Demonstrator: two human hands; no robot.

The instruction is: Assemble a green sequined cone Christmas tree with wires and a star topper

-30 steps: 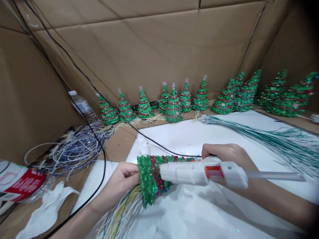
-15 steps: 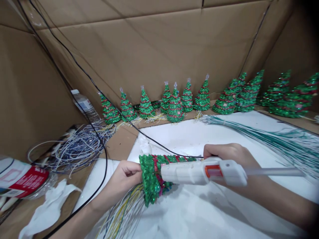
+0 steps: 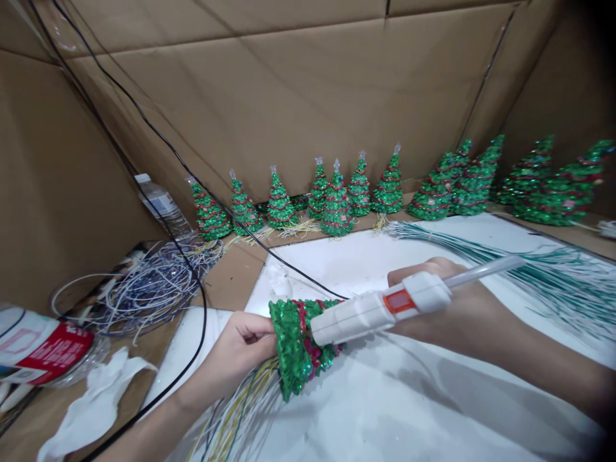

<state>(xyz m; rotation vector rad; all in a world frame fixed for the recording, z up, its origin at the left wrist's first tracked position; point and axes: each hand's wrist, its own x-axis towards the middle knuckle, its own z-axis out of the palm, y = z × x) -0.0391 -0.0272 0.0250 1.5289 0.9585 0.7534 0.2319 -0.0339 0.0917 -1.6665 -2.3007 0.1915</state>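
My left hand is closed on the base rim of a small green Christmas tree with red garland, which lies on its side. White, yellow and green wires trail out of its base. In my right hand is a white glue gun wrapped in white material, with an orange-red window and a clear glue stick out of its back. The gun's front end is over the tree's side; whether it touches cannot be made out. Much of my right hand's fingers is hidden behind the gun.
Several decorated trees stand along the cardboard wall. A wire bundle lies at right, tangled wires at left. Two plastic bottles, a clear one and a red-labelled one, are at left. A black cord crosses the view.
The glue gun has tilted, its back end and glue stick swinging up and to the left with my right hand. My left hand and the tree have barely moved.
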